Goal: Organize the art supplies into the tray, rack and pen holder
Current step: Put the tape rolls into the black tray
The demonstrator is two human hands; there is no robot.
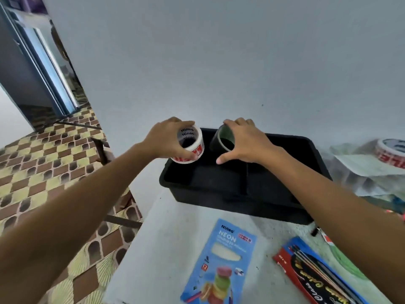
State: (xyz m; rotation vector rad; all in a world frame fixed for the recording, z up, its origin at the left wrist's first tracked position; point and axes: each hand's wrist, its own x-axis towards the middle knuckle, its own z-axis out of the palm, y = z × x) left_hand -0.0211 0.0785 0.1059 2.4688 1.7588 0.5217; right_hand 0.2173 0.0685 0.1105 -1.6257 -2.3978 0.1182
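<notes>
While both rolls hang over the far-left corner of the black tray point(245, 189), neither has been set down. The desk point(166, 238) is pale, lightly speckled and matte, ending at a left edge just beside the tray. The tray is a dark, rounded-corner plastic tub with one visible divider wall; its floor is bare where it shows.

Risk, judged: the white roll sits over the tray's left rim, not clearly inside it. Released there, it could tip outward off the rim, and off the desk onto the tiled floor point(43, 172). The two rolls are close together; lowering both at once could knock them against each other or wedge them in the corner.

Blue packet point(219, 262): flat, glossy card printed "NEON", lying near the front of the desk. Red-and-blue box point(315, 275) beside it, flat, with pencils pictured on it. A third tape roll point(392, 150) rests on crumpled pale plastic at far right.

Left hand point(162, 139): fingers curled over the top of the white tape roll point(190, 145), thumb beneath; a stiff ring with red lettering and a printed core. Right hand point(245, 141): fingers wrapped over the dark tape roll point(221, 139), thumb splayed below; smooth dark ring, greenish inside.
</notes>
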